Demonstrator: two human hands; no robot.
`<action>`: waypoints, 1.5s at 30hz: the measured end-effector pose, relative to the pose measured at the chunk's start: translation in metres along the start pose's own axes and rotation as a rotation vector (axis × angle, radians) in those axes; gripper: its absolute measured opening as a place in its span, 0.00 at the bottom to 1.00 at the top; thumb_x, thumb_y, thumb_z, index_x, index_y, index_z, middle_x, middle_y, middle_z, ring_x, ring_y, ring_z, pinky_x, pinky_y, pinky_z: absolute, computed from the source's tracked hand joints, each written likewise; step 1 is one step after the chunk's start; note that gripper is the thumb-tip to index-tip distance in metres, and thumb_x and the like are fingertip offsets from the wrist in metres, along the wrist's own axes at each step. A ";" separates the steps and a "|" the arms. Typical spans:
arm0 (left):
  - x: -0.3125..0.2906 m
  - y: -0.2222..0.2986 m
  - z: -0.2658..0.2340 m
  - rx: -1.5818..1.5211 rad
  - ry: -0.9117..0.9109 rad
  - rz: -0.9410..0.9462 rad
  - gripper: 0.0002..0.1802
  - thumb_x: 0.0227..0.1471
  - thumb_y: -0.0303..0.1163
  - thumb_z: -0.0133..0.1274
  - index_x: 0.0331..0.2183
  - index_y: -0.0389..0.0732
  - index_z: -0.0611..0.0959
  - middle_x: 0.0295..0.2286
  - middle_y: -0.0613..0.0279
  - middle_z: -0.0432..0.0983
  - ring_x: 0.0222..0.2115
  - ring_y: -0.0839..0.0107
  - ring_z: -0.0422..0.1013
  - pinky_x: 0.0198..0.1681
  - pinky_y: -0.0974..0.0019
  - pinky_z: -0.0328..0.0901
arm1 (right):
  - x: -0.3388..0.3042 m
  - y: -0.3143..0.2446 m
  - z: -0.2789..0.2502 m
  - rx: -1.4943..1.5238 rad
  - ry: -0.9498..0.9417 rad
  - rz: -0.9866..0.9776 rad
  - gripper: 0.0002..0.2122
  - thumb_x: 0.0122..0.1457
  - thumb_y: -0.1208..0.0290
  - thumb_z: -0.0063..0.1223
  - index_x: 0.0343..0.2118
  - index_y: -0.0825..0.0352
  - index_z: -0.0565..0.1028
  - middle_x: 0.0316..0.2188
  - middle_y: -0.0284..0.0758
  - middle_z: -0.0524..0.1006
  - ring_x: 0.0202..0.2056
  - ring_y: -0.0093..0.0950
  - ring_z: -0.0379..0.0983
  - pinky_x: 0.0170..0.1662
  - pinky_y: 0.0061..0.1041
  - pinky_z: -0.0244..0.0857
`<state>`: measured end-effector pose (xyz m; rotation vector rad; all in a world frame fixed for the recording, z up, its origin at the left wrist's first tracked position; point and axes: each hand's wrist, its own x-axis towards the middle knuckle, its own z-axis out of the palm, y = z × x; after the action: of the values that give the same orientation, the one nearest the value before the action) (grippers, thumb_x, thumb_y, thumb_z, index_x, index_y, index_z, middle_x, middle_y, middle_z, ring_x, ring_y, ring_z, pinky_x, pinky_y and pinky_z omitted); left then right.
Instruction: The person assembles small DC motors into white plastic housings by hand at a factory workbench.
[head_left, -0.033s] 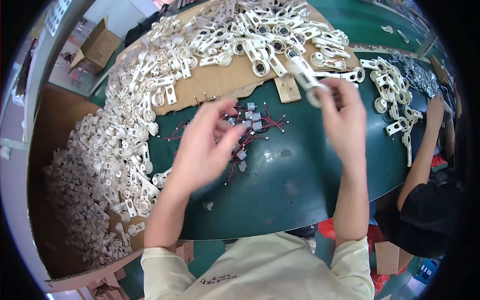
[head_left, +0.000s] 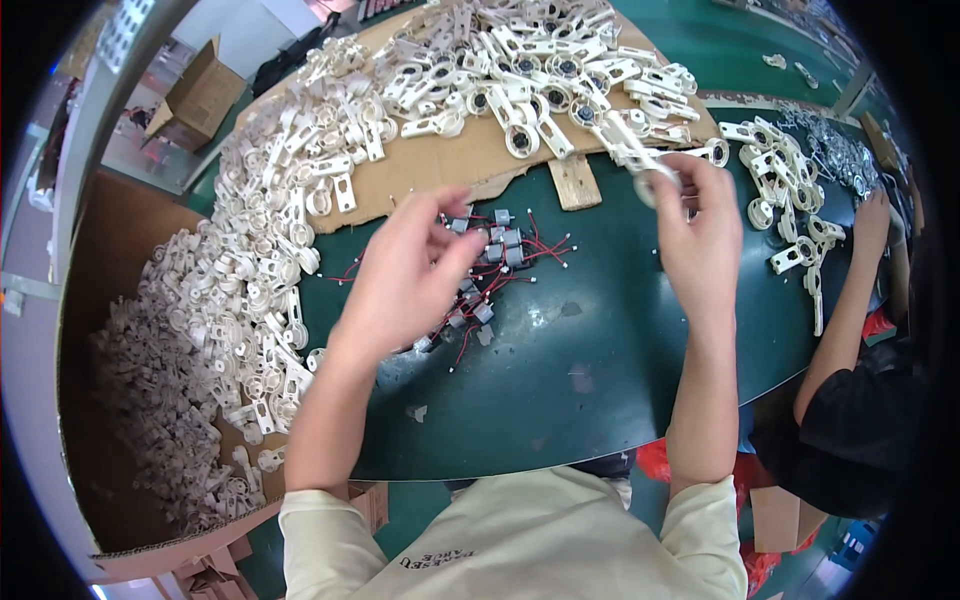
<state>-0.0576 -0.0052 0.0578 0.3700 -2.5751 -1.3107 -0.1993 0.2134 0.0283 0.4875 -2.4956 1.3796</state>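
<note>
My right hand (head_left: 697, 225) pinches a long white plastic housing (head_left: 629, 146) with a round end, blurred by motion, above the table's right middle. My left hand (head_left: 400, 270) hovers over a cluster of small grey motors (head_left: 512, 247) with red and dark wires. Its thumb and fingers are apart in a loose curve, and I see nothing held in them; part of the cluster is hidden behind it. Just beyond my hands lies a wooden block (head_left: 576, 183), at the edge of a cardboard sheet (head_left: 425, 168).
A big pile of white housings (head_left: 240, 270) fills the left side and spills into a cardboard box (head_left: 75, 400). More housings (head_left: 520, 60) with dark round centres cover the far cardboard. At right, a co-worker's hand (head_left: 872, 225) is by metal parts (head_left: 840, 150) and white housings (head_left: 785, 180).
My right hand has shifted slightly right with the housing, which has swung a little. My left hand has moved slightly left, uncovering more motors near the thumb.
</note>
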 end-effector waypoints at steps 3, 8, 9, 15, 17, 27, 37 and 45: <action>0.059 -0.023 -0.005 0.200 -0.022 -0.018 0.25 0.54 0.35 0.56 0.49 0.30 0.74 0.42 0.48 0.76 0.36 0.61 0.77 0.40 0.61 0.71 | 0.004 0.005 -0.002 -0.082 0.219 -0.130 0.12 0.57 0.72 0.56 0.43 0.69 0.73 0.40 0.44 0.73 0.43 0.41 0.71 0.46 0.35 0.65; 0.144 -0.070 0.032 0.182 -0.065 -0.084 0.26 0.49 0.39 0.58 0.45 0.31 0.77 0.35 0.44 0.80 0.37 0.53 0.77 0.42 0.58 0.71 | -0.008 -0.006 0.016 0.066 0.021 -0.218 0.10 0.57 0.75 0.54 0.40 0.71 0.73 0.39 0.45 0.71 0.44 0.45 0.68 0.49 0.37 0.63; 0.156 -0.067 0.045 0.092 -0.123 -0.087 0.22 0.49 0.36 0.57 0.45 0.36 0.78 0.35 0.47 0.80 0.37 0.53 0.77 0.42 0.56 0.70 | -0.010 -0.005 0.018 0.075 -0.020 -0.218 0.10 0.56 0.76 0.54 0.40 0.71 0.73 0.39 0.46 0.71 0.44 0.45 0.68 0.49 0.38 0.63; 0.166 -0.033 0.070 0.145 -0.116 0.097 0.16 0.56 0.32 0.51 0.45 0.36 0.77 0.33 0.50 0.81 0.33 0.63 0.79 0.39 0.62 0.71 | -0.020 -0.011 0.023 0.099 -0.157 -0.178 0.10 0.57 0.75 0.54 0.41 0.70 0.73 0.42 0.46 0.69 0.46 0.44 0.68 0.49 0.39 0.63; 0.164 -0.033 0.058 0.304 -0.043 0.171 0.15 0.55 0.32 0.50 0.42 0.36 0.79 0.34 0.49 0.81 0.34 0.60 0.79 0.40 0.59 0.71 | -0.021 -0.009 0.020 0.103 -0.159 -0.175 0.09 0.57 0.75 0.54 0.40 0.70 0.73 0.42 0.46 0.69 0.45 0.44 0.68 0.49 0.39 0.63; 0.140 -0.059 -0.016 0.714 -0.065 -0.206 0.29 0.55 0.52 0.51 0.45 0.35 0.78 0.42 0.44 0.78 0.46 0.49 0.73 0.50 0.53 0.66 | -0.038 -0.013 0.045 0.150 -0.338 -0.271 0.06 0.55 0.76 0.55 0.35 0.68 0.75 0.33 0.42 0.74 0.38 0.43 0.71 0.41 0.39 0.67; 0.062 -0.043 -0.023 0.401 0.301 0.011 0.29 0.50 0.34 0.60 0.50 0.30 0.70 0.39 0.45 0.78 0.40 0.58 0.76 0.42 0.60 0.71 | -0.061 -0.014 0.071 0.107 -0.460 -0.517 0.08 0.54 0.76 0.57 0.37 0.65 0.76 0.33 0.38 0.73 0.38 0.39 0.71 0.40 0.36 0.68; -0.064 -0.034 -0.033 -0.687 0.178 -0.350 0.17 0.58 0.29 0.54 0.48 0.35 0.72 0.36 0.56 0.77 0.26 0.75 0.76 0.24 0.74 0.70 | -0.072 -0.023 0.074 -0.175 -0.415 -0.570 0.11 0.51 0.76 0.59 0.39 0.64 0.76 0.35 0.38 0.72 0.38 0.38 0.70 0.43 0.35 0.67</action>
<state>0.0167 -0.0287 0.0434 0.7679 -1.8106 -2.0566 -0.1284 0.1514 -0.0189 1.4294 -2.4385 0.8945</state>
